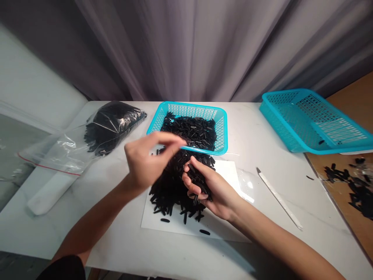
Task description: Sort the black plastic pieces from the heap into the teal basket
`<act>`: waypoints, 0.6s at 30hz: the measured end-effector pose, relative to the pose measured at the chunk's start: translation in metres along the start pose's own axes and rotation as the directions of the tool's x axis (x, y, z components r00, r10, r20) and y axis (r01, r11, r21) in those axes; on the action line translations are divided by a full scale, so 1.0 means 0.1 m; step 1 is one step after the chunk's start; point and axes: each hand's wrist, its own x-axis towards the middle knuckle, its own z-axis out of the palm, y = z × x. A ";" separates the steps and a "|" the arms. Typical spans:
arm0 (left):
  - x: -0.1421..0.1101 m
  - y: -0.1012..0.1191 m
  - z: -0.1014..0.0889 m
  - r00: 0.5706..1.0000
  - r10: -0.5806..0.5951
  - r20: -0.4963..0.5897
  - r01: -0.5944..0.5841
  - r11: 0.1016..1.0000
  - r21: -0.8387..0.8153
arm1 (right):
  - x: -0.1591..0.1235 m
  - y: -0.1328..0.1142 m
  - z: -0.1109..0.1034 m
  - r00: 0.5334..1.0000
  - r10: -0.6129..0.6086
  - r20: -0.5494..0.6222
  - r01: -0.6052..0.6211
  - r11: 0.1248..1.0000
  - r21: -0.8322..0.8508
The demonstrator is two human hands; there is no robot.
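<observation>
My right hand (217,186) is cupped around a handful of small black oblong pieces (198,181). It is above a heap of the same pieces (171,190) that lies on a white sheet (230,171). My left hand (148,157) is raised to the left, thumb and forefinger pinched together at the near rim of a blue plastic basket (223,132). Whatever may be between those fingertips is too small to make out. More black pieces (194,130) fill the bottom of that basket. Two loose pieces lie near the sheet's front edge.
A clear zip bag (112,120) of black pieces lies at the left, beside a white flat object (49,192). A slim white-handled tool (279,200) rests at the right. Behind it stands a second blue basket (317,116). Black scraps (361,190) are scattered on a brown surface.
</observation>
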 end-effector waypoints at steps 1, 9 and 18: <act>0.05 -0.09 0.03 0.996 -0.065 -0.060 0.066 0.998 0.010 | 0.01 0.00 0.00 1.000 -0.002 -0.011 0.002 1.000 -0.003; 0.08 0.04 -0.03 0.823 -0.084 0.562 0.179 0.977 -0.116 | 0.06 0.03 -0.04 0.996 -0.092 -0.012 0.091 0.995 -0.032; 0.01 0.12 -0.08 0.844 -0.193 0.501 0.340 0.914 -0.221 | 0.02 -0.02 -0.04 0.990 -0.141 0.006 0.141 0.984 -0.107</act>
